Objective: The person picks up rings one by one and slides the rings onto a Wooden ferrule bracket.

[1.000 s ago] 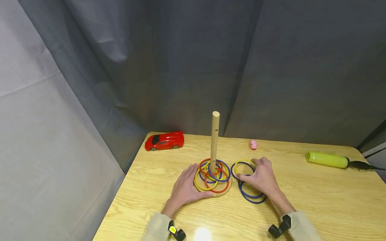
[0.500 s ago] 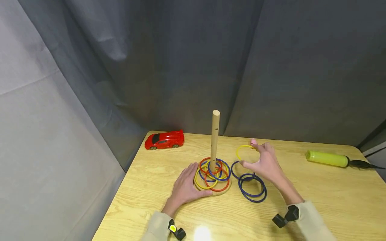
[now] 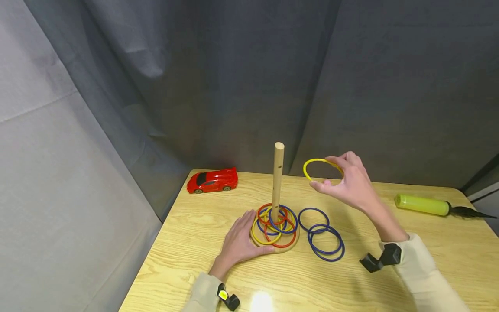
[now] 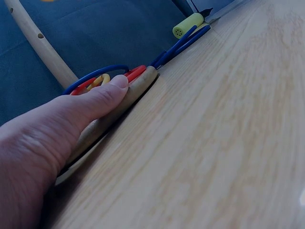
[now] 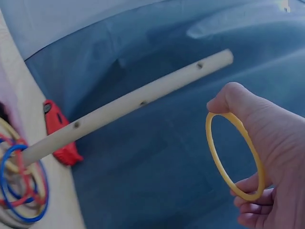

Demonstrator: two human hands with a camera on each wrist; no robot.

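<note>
A wooden peg (image 3: 278, 180) (image 5: 128, 102) stands upright on a round wooden base (image 3: 291, 246) (image 4: 138, 86) that carries several red, blue and yellow rings (image 3: 274, 225). My left hand (image 3: 239, 243) (image 4: 57, 129) rests flat with straight fingers on the base's left edge. My right hand (image 3: 348, 182) (image 5: 271, 157) pinches a yellow ring (image 3: 319, 167) (image 5: 233, 157) in the air, to the right of the peg top and about level with it. Blue rings (image 3: 322, 236) lie on the table to the right of the base.
A red toy car (image 3: 212, 181) (image 5: 59, 133) sits at the table's back left. A green pump (image 3: 422, 205) (image 4: 188, 25) lies at the back right. Grey curtain hangs close behind the wooden table (image 3: 429, 268).
My right hand has taken the yellow ring off the table and raised it up and back to peg-top height. The left hand has stayed on the base.
</note>
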